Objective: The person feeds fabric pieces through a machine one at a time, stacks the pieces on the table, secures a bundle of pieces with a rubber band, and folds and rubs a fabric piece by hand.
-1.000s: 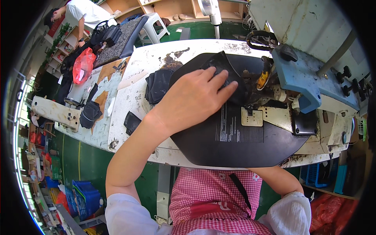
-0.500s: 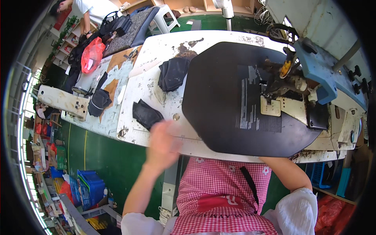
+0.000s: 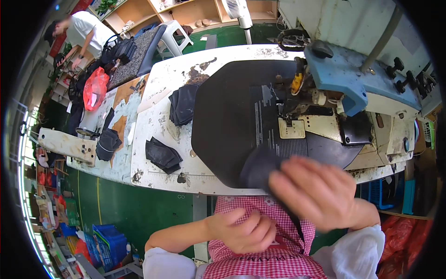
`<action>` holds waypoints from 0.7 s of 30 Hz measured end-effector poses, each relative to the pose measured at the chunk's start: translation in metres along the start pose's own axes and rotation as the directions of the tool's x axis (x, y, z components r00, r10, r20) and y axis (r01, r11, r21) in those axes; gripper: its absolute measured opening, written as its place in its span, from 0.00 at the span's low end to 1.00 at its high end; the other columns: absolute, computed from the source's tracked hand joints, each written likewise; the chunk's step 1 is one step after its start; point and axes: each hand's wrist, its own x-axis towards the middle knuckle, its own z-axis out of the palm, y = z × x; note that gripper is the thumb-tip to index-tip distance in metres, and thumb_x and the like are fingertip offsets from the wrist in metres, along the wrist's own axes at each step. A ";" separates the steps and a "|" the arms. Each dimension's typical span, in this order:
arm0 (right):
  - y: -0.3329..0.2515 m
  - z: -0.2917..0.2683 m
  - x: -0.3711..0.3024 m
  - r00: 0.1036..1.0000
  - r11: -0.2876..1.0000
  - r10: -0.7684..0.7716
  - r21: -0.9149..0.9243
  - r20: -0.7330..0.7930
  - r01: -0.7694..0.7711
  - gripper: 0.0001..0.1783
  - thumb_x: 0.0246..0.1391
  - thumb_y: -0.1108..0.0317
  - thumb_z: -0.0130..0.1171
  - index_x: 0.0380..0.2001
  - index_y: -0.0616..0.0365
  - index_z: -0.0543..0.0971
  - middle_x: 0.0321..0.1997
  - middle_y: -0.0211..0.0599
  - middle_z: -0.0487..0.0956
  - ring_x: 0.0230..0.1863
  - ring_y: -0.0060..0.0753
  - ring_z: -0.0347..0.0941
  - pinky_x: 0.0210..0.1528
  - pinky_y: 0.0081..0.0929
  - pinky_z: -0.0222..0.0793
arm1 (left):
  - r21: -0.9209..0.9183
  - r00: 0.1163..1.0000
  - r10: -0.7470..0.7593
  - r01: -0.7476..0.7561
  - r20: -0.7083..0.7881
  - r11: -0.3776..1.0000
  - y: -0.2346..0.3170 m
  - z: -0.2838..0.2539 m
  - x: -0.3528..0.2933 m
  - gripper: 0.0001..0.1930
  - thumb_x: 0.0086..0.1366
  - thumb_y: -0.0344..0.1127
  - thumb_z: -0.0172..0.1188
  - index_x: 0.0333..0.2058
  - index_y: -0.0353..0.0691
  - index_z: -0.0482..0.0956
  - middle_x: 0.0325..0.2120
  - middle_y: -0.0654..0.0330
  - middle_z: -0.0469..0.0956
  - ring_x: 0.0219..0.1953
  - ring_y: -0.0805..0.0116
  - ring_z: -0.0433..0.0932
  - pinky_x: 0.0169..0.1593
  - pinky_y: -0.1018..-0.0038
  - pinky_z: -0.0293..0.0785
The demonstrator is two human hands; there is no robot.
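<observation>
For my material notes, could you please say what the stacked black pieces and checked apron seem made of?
Stacked black pieces: possibly leather or coated fabric, dull-sheened, by their smooth faces.
Checked apron: probably woven cloth, matte, by its soft folds.

From the wearer's head, the fisheye looks steeply down and forward, near above the grip of the right hand (image 3: 318,191): apron (image 3: 267,269) wearer-side of it, table (image 3: 155,128) leftward and beyond, machine (image 3: 337,76) ahead-right, shelves (image 3: 181,13) farthest.
</observation>
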 end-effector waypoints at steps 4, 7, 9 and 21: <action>0.022 0.007 0.009 0.995 0.996 0.045 -0.076 0.088 -0.038 0.21 0.41 0.64 0.61 0.42 0.57 0.81 0.42 0.37 0.81 0.37 0.34 0.81 0.31 0.23 0.73 | -0.040 0.785 -0.552 0.584 0.281 0.811 -0.051 -0.008 0.044 0.28 0.43 0.26 0.65 0.48 0.33 0.78 0.48 0.49 0.78 0.47 0.51 0.77 0.47 0.64 0.76; 0.028 0.009 0.010 0.994 0.993 0.103 0.048 0.028 -0.104 0.22 0.39 0.66 0.62 0.43 0.57 0.81 0.43 0.39 0.81 0.36 0.34 0.80 0.31 0.26 0.73 | -0.022 0.833 -0.404 0.444 0.377 0.896 -0.083 -0.001 0.054 0.27 0.44 0.23 0.61 0.48 0.31 0.78 0.49 0.50 0.78 0.47 0.51 0.76 0.49 0.64 0.77; 0.032 0.007 0.009 0.987 0.978 0.146 0.137 0.072 -0.155 0.22 0.38 0.68 0.62 0.43 0.56 0.82 0.43 0.39 0.81 0.35 0.35 0.79 0.32 0.27 0.73 | -0.060 0.846 -0.411 0.456 0.339 0.888 -0.089 0.003 0.055 0.26 0.46 0.21 0.58 0.49 0.31 0.78 0.49 0.50 0.78 0.48 0.51 0.76 0.51 0.62 0.76; 0.039 0.012 0.002 0.988 0.966 0.152 0.207 0.040 -0.157 0.27 0.33 0.73 0.61 0.44 0.57 0.83 0.43 0.43 0.81 0.37 0.40 0.79 0.39 0.33 0.78 | -0.163 0.847 -0.390 0.469 0.362 0.868 -0.097 0.009 0.056 0.26 0.46 0.21 0.57 0.49 0.31 0.79 0.50 0.52 0.78 0.50 0.52 0.76 0.52 0.63 0.76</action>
